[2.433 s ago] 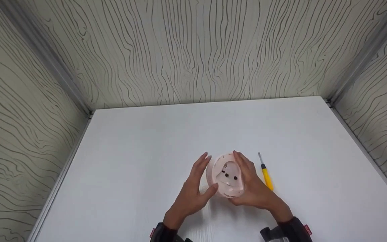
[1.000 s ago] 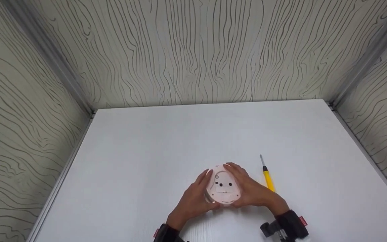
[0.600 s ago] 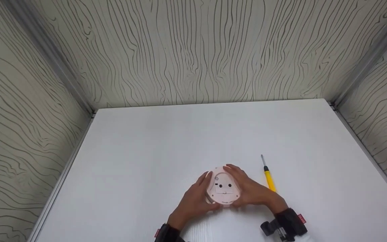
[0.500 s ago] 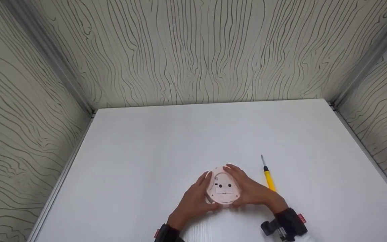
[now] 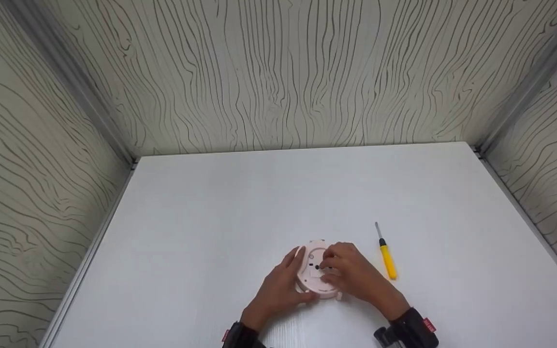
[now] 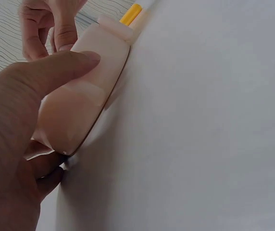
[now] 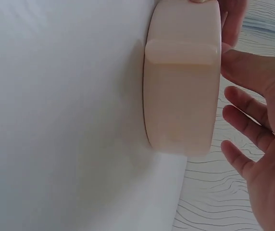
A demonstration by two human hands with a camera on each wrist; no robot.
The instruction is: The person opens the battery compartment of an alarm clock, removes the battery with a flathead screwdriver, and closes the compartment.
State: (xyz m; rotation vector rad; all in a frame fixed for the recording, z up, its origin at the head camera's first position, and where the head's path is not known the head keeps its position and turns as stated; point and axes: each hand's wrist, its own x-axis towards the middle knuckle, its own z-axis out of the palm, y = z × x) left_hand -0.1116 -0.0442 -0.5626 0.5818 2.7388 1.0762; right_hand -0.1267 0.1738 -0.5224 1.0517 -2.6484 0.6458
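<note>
A pale pink round alarm clock (image 5: pixel 315 285) lies face down on the white table, with black knobs and a battery cover on its upturned back. My left hand (image 5: pixel 281 285) grips its left side, fingertips at the far edge and thumb at the near edge. In the left wrist view, that thumb lies along the clock's side wall (image 6: pixel 75 110). My right hand (image 5: pixel 353 273) is over the right half of the back, with bent fingers and thumb at the knobs and battery cover. In the right wrist view its thumb (image 7: pixel 253 67) meets the back edge; whether it pinches anything I cannot tell.
To the right of the right hand lies a screwdriver (image 5: pixel 387 256) with a yellow handle and black collar, its tip toward the far side. Wood-grain-patterned panels (image 5: pixel 278 72) rise behind the white table (image 5: pixel 211 208) and at both sides.
The clock came down from a tilted hold in both hands to rest on the table. My right hand then left its right rim and moved onto its back; the left hand kept its grip.
</note>
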